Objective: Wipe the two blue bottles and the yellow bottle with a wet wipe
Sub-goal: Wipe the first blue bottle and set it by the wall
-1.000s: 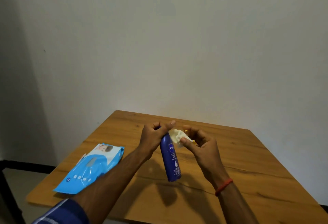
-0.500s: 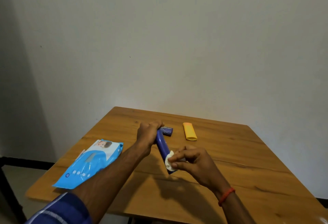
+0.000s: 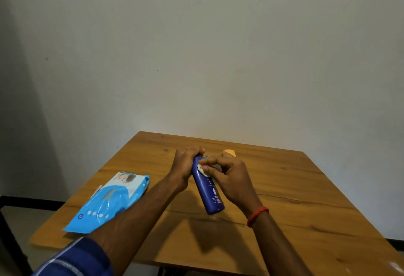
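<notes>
Biggest thing here is the plain pale wall (image 3: pixel 218 57), which fills most of the view. Below it is a wooden table (image 3: pixel 306 210), its far edge up against the wall.

On the left side of the table there's a light blue pack of wipes (image 3: pixel 109 201). It lies flat, well apart from everything else, with its near corner about at the table's edge.

Both of the person's arms reach in from the near side, and the left one has a dark blue sleeve (image 3: pixel 78 258) at the bottom of the view.

The left hand (image 3: pixel 185 166) is wrapped around the far end of a dark blue bottle (image 3: pixel 209 192). It holds the bottle tilted over the middle of the table, with the base pointing toward the near side. The bottle looks lifted off the wood, with a shadow under it.

The right hand (image 3: pixel 229 177) has its fingers curled, pinching a small white wet wipe (image 3: pixel 202 169) against the upper part of that bottle, just next to the left hand.

The yellow bottle (image 3: pixel 229 152) is on the table farther back. Only its far end pokes out behind the right hand.

There's also an orange-red bracelet (image 3: pixel 257 215) on the right wrist.
</notes>
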Demonstrator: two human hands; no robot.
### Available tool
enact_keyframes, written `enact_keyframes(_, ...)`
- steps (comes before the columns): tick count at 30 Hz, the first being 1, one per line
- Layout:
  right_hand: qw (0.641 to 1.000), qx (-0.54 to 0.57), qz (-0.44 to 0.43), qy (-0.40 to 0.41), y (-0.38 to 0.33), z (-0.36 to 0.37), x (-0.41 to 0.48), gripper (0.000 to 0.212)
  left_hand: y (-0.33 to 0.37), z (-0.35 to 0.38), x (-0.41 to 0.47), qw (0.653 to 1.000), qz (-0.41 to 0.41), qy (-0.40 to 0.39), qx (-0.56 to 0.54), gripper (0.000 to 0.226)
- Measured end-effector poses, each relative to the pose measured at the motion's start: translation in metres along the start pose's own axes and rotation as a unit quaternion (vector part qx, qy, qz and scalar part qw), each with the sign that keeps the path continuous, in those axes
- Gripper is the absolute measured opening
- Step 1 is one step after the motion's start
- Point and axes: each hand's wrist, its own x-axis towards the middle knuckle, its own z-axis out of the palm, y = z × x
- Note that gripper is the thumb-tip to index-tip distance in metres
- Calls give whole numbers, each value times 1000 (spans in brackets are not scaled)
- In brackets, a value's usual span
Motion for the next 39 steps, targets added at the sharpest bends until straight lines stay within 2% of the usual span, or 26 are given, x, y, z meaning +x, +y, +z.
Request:
enact_keyframes(2, 999, -16, -21, -34, -1, -3, -7, 17, 0, -2, 1, 1000, 0, 13, -15, 25)
enact_keyframes(4, 994, -16, -30, -101, 4, -9, -20, 18, -3, -6, 2, 1000, -7, 15, -19, 23)
enact_keyframes(7, 985, -14, -10, -169, 9, -15, -34, 22, -6, -9, -1, 1000, -6, 6, -9, 17)
enact_keyframes(9, 990, -29, -20, -140, 10, -11, -30, 20, -8, -6, -4, 1000, 8, -12, -5, 19)
enact_keyframes(13, 998, -53, -28, -14, 4, 3, -8, 16, -5, 0, -8, 998, 33, -53, -12, 37)
enact_keyframes(17, 995, 29, 29, 87, 5, 8, -7, 11, 1, 0, -6, 998, 31, -55, -31, 21)
enact_keyframes(22, 966, 219, 125, 53, 8, 0, -42, 17, 4, -3, -3, 998, 23, -18, -50, 24)
enact_keyframes(24, 959, 248, 137, 23, 11, -7, -53, 20, 3, -5, -2, 998, 14, -1, -55, 20)
enact_keyframes(26, 967, 228, 114, 11, 14, -12, -58, 18, 0, -6, 0, 998, 2, 24, -58, 18)
enact_keyframes(32, 981, 186, 28, 43, 15, -14, -59, 20, 1, 3, 3, 991, -50, 92, -87, 15)
enact_keyframes(35, 976, 191, -1, 107, 14, -13, -57, 23, 0, 3, 5, 984, -97, 120, -94, 9)
enact_keyframes(37, 972, 184, -29, 147, 14, -12, -55, 25, -3, 1, 5, 980, -120, 133, -86, 19)
enact_keyframes(39, 971, 149, -56, 181, 15, -10, -52, 32, -6, 0, 4, 979, -133, 134, -81, 20)
